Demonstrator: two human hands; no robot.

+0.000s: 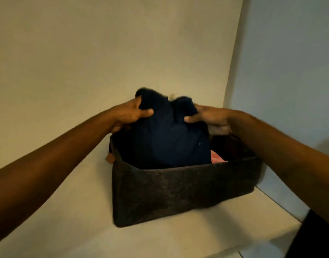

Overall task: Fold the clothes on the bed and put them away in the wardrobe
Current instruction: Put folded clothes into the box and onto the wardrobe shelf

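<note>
Over the dark fabric bin (178, 190) on the wardrobe shelf (70, 211), a folded navy garment (169, 135) sits half inside, the left hand (128, 114) and right hand (208, 117) gripping its upper corners. Pushed down unevenly, it may bunch, unfold, and crush the pink cloth (217, 158) beside it.

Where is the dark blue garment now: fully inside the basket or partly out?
Partly out. Both hands, left hand and right hand, grip the navy garment above the dark basket's rim.
</note>
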